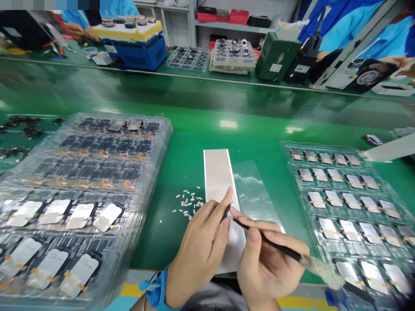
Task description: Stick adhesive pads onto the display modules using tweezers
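My left hand is closed in a pinch on a small dark part held edge-on above a white paper strip. My right hand grips black tweezers whose tips touch that part. The tweezers' rear end is wrapped in whitish tape. A blue strap circles my left wrist. Small white peeled bits lie scattered on the green mat just left of the strip.
Stacked clear trays of small screen modules stand at the left; another clear tray of modules lies at the right. A clear film sheet lies beside the strip. Across the green belt are boxes, trays and people in blue.
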`<action>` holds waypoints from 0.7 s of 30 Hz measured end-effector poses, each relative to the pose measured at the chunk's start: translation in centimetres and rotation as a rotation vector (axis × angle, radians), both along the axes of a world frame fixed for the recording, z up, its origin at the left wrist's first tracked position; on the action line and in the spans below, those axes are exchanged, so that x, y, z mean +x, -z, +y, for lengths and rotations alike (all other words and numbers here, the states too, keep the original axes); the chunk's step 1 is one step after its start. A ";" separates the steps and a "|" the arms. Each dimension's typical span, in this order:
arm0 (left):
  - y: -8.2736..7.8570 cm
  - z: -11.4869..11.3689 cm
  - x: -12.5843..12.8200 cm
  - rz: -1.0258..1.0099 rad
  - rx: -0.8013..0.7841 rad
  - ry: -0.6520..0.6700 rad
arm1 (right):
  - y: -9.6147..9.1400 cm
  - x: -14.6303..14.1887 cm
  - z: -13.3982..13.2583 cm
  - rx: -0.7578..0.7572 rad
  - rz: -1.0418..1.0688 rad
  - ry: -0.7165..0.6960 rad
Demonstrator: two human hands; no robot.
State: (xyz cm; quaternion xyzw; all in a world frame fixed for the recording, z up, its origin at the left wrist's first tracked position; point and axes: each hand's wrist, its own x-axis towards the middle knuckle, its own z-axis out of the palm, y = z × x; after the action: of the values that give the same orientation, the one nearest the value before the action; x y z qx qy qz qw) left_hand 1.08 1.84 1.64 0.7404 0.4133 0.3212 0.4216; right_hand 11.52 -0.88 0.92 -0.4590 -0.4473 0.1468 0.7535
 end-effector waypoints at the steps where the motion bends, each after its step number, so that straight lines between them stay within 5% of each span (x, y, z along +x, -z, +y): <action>1: 0.0 0.0 0.0 0.002 0.004 0.001 | 0.0 0.0 0.0 0.011 -0.008 -0.002; 21: -0.1 0.1 0.0 -0.034 -0.028 0.002 | 0.3 0.3 -0.1 0.004 0.024 -0.039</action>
State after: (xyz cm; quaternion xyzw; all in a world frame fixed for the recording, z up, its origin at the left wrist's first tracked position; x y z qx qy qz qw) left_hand 1.13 1.92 1.70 0.7293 0.4097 0.3276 0.4392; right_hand 11.82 -1.02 0.60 -0.4466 -0.4474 0.1661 0.7568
